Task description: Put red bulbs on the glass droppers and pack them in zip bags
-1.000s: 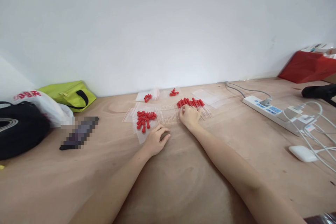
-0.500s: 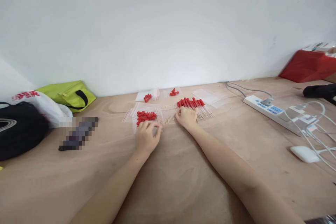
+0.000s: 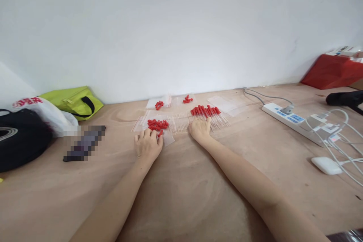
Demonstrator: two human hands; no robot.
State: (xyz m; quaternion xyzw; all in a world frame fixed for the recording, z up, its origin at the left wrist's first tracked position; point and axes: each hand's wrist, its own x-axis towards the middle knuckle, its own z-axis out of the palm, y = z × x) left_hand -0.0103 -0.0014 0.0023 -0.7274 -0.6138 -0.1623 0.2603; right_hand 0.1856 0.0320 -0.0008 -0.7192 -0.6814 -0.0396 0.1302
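My left hand (image 3: 148, 145) is at the near side of a pile of small red bulb-shaped caps (image 3: 157, 124), which lie on a clear plastic bag (image 3: 169, 138). Its fingers are bent, and one red cap shows between thumb and forefinger. To the right, my right hand (image 3: 200, 130) rests with curled fingers at the near edge of a row of thin pale tubes (image 3: 178, 124); whatever its fingertips hold is hidden. Just beyond it lie several tubes with red caps on their far ends (image 3: 205, 110), side by side.
Small groups of red caps (image 3: 159, 104) lie on bags near the wall. Clear bags (image 3: 224, 104) lie to the right. A power strip (image 3: 283, 113) with cables and a white charger (image 3: 326, 165) are on the right. A dark pixelated object (image 3: 85, 143) and several bags (image 3: 70, 102) are on the left.
My left hand has moved left and slightly back, uncovering part of the plastic bag and a red cap by its thumb. My right hand has stayed almost in place.
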